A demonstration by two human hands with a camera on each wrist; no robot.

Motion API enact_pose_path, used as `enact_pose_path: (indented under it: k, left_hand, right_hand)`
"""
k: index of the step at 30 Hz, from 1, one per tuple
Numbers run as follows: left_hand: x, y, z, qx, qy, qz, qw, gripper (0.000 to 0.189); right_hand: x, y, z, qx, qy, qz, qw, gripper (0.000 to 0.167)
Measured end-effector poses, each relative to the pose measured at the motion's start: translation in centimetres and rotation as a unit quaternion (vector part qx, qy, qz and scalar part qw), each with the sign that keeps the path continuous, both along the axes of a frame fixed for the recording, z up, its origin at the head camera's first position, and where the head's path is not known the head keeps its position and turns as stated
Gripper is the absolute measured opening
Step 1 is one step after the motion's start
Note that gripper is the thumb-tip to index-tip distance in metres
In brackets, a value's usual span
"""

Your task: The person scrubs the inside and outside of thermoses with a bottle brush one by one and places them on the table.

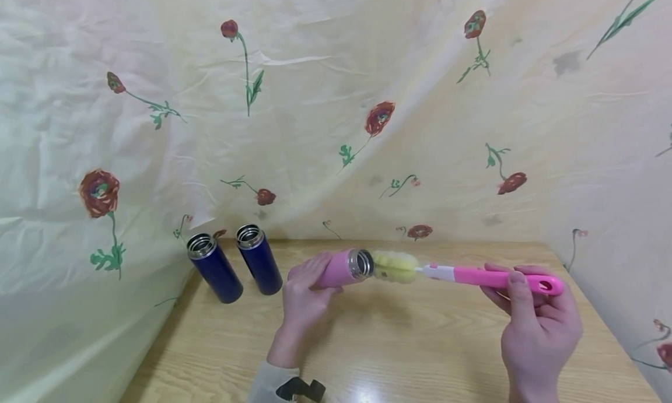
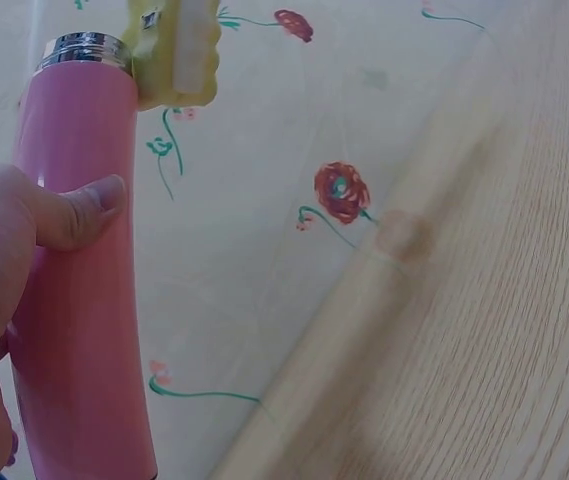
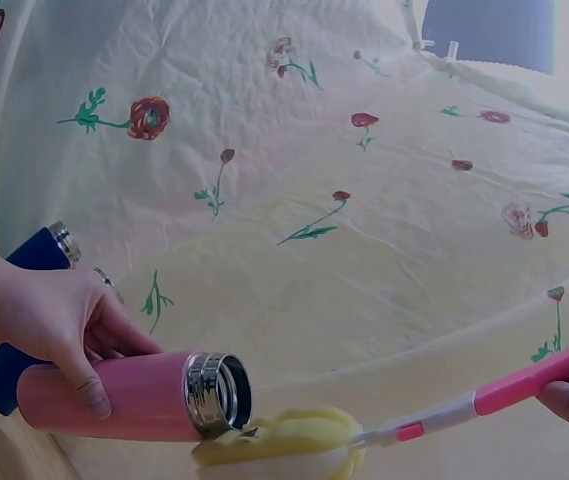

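My left hand [image 1: 307,289] grips a pink bottle [image 1: 337,269], tilted on its side with its open steel mouth [image 3: 219,395] facing right. In the left wrist view the thumb lies along the pink wall of the bottle. My right hand [image 1: 541,321] holds the pink handle [image 1: 493,276] of a bottle brush between thumb and fingers. The brush's yellow sponge head [image 1: 396,266] is just outside the bottle mouth, at its rim. In the right wrist view the sponge head overlaps the lower edge of the mouth; whether they touch I cannot tell.
Two dark blue bottles, one at the far left [image 1: 216,269] and one beside it [image 1: 259,260], stand uncapped on the wooden table [image 1: 420,350]. A pale flowered cloth [image 1: 315,129] hangs behind the table and along both sides.
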State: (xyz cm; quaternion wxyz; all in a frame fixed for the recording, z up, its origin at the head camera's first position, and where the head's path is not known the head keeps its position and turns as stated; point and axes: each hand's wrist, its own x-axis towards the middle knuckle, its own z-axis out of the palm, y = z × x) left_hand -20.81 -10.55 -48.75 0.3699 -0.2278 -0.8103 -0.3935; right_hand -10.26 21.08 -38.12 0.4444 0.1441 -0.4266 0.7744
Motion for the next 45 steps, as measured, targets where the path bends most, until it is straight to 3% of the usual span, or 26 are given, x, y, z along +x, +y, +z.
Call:
enact_pose_path:
  k: [17, 27, 36, 39, 41, 43, 45]
  left_hand:
    - [0.0, 0.1, 0.3, 0.009, 0.010, 0.007, 0.9999, 0.075]
    - [-0.3, 0.0, 0.0, 0.003, 0.017, 0.008, 0.9998, 0.075]
    - [-0.3, 0.1, -0.3, -0.007, 0.018, 0.009, 0.9998, 0.077]
    - [0.1, 0.3, -0.1, 0.001, -0.020, 0.002, 0.9998, 0.076]
    - [0.4, 0.5, 0.1, 0.032, -0.073, -0.017, 0.9967, 0.076]
    - [0.6, 0.8, 0.4, 0.073, -0.131, -0.043, 0.9877, 0.076]
    - [0.9, 1.1, 0.7, 0.123, -0.194, -0.071, 0.9707, 0.075]
  right_hand:
    - [0.2, -0.1, 0.1, 0.018, -0.013, 0.002, 0.9998, 0.016]
    - [0.5, 0.0, 0.4, -0.003, -0.018, 0.005, 0.9998, 0.015]
    - [0.6, -0.1, 0.6, -0.068, 0.006, 0.030, 0.9972, 0.007]
    - [0.6, -0.1, 0.6, -0.105, 0.015, 0.032, 0.9938, 0.008]
    - [0.6, 0.0, 0.7, -0.135, 0.027, 0.035, 0.9898, 0.009]
    - [0.4, 0.3, 0.8, -0.161, 0.032, 0.031, 0.9860, 0.011]
    - [0.1, 0.7, 0.8, -0.173, 0.029, 0.029, 0.9841, 0.017]
